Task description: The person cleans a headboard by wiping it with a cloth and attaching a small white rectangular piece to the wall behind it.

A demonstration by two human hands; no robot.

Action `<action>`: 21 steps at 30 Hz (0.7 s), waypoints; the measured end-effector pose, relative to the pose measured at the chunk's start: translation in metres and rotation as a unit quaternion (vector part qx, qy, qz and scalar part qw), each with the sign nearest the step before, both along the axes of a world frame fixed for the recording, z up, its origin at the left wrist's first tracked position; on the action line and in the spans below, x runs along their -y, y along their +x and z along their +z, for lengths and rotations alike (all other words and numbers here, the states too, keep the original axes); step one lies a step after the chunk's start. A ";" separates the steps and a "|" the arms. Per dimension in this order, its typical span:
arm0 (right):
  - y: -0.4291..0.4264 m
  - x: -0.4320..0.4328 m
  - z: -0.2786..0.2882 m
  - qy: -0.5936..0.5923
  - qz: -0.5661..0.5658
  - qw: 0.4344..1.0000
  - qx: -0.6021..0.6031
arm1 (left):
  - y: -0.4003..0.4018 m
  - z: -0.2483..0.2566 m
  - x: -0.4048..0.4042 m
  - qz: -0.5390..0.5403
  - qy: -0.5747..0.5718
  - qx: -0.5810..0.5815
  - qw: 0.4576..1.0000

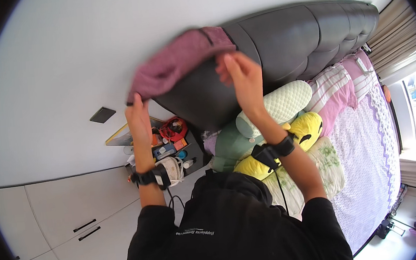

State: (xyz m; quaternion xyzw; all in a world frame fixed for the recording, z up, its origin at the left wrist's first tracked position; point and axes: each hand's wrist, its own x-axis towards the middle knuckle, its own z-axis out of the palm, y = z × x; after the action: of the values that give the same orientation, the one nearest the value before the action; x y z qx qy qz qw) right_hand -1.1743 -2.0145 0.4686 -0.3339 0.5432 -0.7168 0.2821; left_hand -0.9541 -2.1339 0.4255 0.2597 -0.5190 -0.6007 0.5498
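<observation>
A dusty-pink cloth with a dark edge (171, 64) lies along the top of the dark padded headboard (285, 36), partly blurred. My left hand (139, 117) pinches the cloth's lower left corner between thumb and fingers. Close to the cloth's right part is my right hand (242, 76), raised with curled fingers and blurred; whether it grips the edge cannot be told. Each wrist wears a black strap with a small device. Below my right hand lies a pale green bolster (280, 102) on the bed.
A bedside table (196, 165) by my left forearm holds boxes, a red basket and a white bag. Yellow plush pillows (307, 128), pink striped pillows (333, 84) and a lilac bedspread (359, 145) cover the bed. White cabinets (80, 206) stand at the left.
</observation>
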 end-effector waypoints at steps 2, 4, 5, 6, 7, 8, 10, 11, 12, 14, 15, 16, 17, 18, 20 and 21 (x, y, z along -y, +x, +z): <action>0.002 -0.008 -0.035 0.068 -0.073 0.993 -0.063 | 0.061 -0.070 0.008 -0.008 0.118 0.093 0.989; -0.013 -0.005 -0.055 0.064 -0.137 0.972 -0.181 | 0.068 -0.057 -0.005 0.024 0.166 0.205 0.964; -0.015 -0.006 -0.060 0.064 -0.164 0.955 -0.237 | 0.071 -0.052 -0.010 0.041 0.192 0.262 0.945; -0.016 0.001 -0.046 0.038 -0.171 0.925 -0.338 | 0.076 -0.053 -0.011 0.108 0.138 0.302 0.937; -0.016 0.014 -0.037 0.032 -0.170 0.904 -0.391 | 0.077 -0.051 -0.005 0.172 0.078 0.336 0.923; -0.015 0.029 -0.031 0.024 -0.169 0.880 -0.443 | 0.075 -0.050 0.001 0.233 0.016 0.368 0.900; -0.014 0.061 -0.038 0.034 -0.163 0.838 -0.520 | 0.024 -0.006 -0.001 0.200 -0.255 0.421 0.847; -0.014 0.080 -0.055 0.047 -0.158 0.823 -0.544 | -0.003 0.012 -0.001 0.177 -0.388 0.432 0.795; -0.012 0.094 -0.067 0.060 -0.151 0.807 -0.568 | -0.021 0.010 0.003 0.141 -0.433 0.455 0.765; 0.001 0.105 -0.076 0.071 -0.173 0.797 -0.575 | -0.049 0.001 0.011 0.073 -0.514 0.500 0.693; -0.004 0.105 -0.078 0.080 -0.189 0.788 -0.580 | -0.057 -0.002 0.014 0.072 -0.498 0.512 0.696; -0.012 0.102 -0.075 0.085 -0.172 0.796 -0.574 | -0.059 -0.005 0.013 0.071 -0.486 0.521 0.698; -0.015 0.095 -0.072 0.087 -0.155 0.806 -0.564 | -0.060 -0.008 0.008 0.070 -0.475 0.534 0.696; -0.017 0.091 -0.069 0.089 -0.143 0.819 -0.548 | -0.064 -0.009 -0.001 0.080 -0.447 0.548 0.702; -0.021 0.088 -0.070 0.079 -0.131 0.842 -0.518 | -0.081 -0.013 -0.010 0.095 -0.426 0.570 0.696; -0.032 0.088 -0.072 0.072 -0.120 0.852 -0.504 | -0.096 -0.012 -0.019 0.110 -0.422 0.587 0.682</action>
State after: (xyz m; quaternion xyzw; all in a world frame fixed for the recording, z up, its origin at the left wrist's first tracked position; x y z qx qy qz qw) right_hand -1.2064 -2.1025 0.3967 -0.5602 0.6970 -0.4372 -0.0955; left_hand -1.0506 -2.1149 0.4138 0.3544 -0.9020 0.0224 0.2458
